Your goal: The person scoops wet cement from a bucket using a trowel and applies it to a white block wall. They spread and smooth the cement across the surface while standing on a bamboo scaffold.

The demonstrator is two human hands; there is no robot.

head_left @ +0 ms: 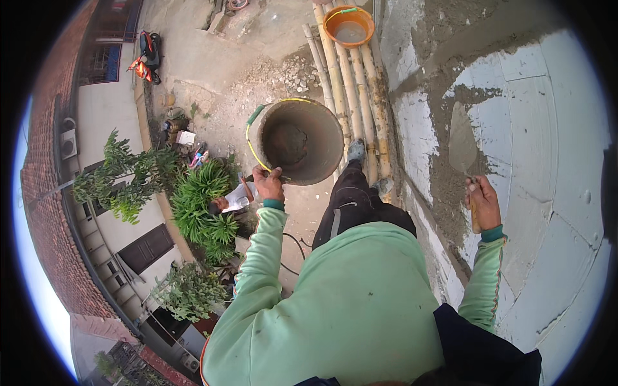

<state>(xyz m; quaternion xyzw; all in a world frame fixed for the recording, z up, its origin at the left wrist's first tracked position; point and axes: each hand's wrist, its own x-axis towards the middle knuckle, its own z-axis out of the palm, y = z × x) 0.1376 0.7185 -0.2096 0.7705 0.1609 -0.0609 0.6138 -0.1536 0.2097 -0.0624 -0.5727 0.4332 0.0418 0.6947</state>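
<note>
While the left hand grips the rim of a mortar bucket at about 11 o'clock, the right hand at 2 o'clock is closed on the handle of a trowel, blade against the wet plaster on the wall. Farther off, at 12 o'clock, an orange bucket sits on bamboo poles.
</note>
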